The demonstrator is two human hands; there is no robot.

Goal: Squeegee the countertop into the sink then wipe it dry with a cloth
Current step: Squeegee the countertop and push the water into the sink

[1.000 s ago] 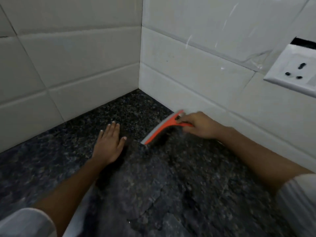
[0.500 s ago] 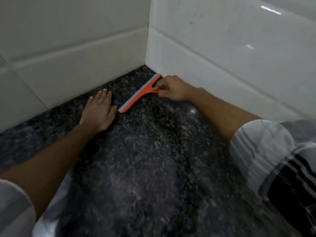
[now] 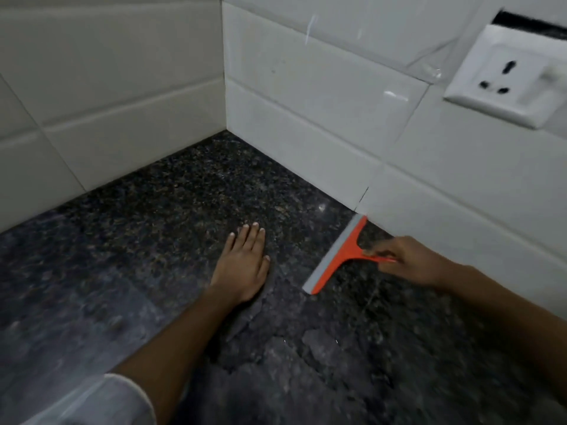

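Dark speckled granite countertop (image 3: 171,210): we see no sink and no cloth. Left hand (image 3: 242,265): flat, fingers spread, holding nothing. Right hand (image 3: 408,262): closed on the handle of the orange plastic squeegee (image 3: 339,256), blade running from the wall tile (image 3: 306,127) toward us. Water hard to discern.

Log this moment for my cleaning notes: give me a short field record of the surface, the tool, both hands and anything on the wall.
surface: dark speckled granite countertop, in a corner of white tiled walls
tool: orange plastic squeegee with grey blade, blade on the counter, far end at the right wall's base
right hand: fingers pinching the squeegee handle
left hand: flat on the counter, palm down, holding nothing
wall fitting: white electrical socket on the right wall
sink: not in view
cloth: not in view
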